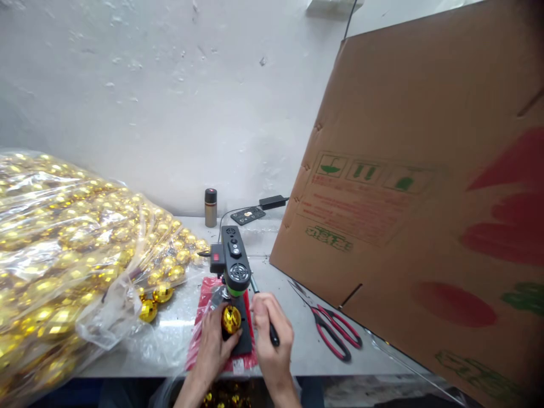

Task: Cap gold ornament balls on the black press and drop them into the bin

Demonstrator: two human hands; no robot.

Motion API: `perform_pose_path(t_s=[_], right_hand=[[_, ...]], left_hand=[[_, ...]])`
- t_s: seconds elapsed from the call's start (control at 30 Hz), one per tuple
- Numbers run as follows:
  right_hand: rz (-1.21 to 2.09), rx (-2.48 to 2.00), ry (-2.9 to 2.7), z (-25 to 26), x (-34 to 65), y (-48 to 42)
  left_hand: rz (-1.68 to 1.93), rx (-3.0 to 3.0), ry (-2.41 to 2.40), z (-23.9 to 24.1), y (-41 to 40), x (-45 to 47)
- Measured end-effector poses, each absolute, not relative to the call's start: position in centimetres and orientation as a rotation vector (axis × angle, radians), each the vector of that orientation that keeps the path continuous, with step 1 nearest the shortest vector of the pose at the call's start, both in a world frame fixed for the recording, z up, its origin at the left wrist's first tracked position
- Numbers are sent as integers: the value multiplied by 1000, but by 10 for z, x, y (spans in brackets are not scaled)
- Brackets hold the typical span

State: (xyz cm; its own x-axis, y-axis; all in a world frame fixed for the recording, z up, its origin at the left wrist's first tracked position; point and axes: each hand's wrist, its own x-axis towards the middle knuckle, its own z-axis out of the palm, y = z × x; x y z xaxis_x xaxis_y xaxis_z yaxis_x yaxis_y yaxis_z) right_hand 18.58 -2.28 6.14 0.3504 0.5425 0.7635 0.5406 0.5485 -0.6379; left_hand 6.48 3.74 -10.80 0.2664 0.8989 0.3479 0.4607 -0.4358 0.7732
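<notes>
My left hand point(211, 340) is closed around a shiny gold faceted ball point(231, 319), thumb and fingers on its sides. The ball sits under the head of a small black bench press point(236, 258), above its dark base plate point(244, 341). My right hand point(274, 331) is wrapped round the black-tipped lever handle point(274, 338) at the press's right side. Beneath the base lies a red plastic sheet point(204, 306). Where the press's tip meets the ball is partly hidden.
A large clear bag point(85, 226) of gold balls fills the left, with loose gold balls point(162, 293) beside it. A cardboard box point(382, 170) leans in on the right. Red-and-black scissors point(334, 334), a small bottle point(211, 208) and a power adapter point(272, 202) lie around the press.
</notes>
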Motion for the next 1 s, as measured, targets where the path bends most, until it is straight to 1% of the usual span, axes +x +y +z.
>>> perform_pose_path(t_s=[0.07,0.17,0.3,0.37,0.43,0.57,0.67,0.73,0.9,1.0], right_hand=[[17,-1056,-1271,70,185,-23],[-20,-1018,-1283,64,183,-23],[-43,-1026,-1312,48,182,-24],[-48,-1033,-1304,46,182,-25],[-56,-1039,-1295,45,182,-25],[-73,-1036,-1297,45,182,-24],[-64,-1034,-1309,46,183,-24],[-54,-1035,-1307,48,183,-24],[-37,-1031,-1276,58,183,-23],[-41,-1042,-1289,64,183,-23]], left_hand=[[1047,2077,1211,-108,27,53],[1088,2181,1300,-101,22,20],[1257,2193,1740,-70,48,-39],[1190,2134,1951,-55,68,-64],[1109,2084,2002,-45,84,-81],[1037,1861,1805,-37,100,-93],[1050,1734,1631,-33,98,-84],[1091,1539,1503,-29,91,-68],[1099,748,1068,-31,61,-12],[1100,674,1003,-44,52,16]])
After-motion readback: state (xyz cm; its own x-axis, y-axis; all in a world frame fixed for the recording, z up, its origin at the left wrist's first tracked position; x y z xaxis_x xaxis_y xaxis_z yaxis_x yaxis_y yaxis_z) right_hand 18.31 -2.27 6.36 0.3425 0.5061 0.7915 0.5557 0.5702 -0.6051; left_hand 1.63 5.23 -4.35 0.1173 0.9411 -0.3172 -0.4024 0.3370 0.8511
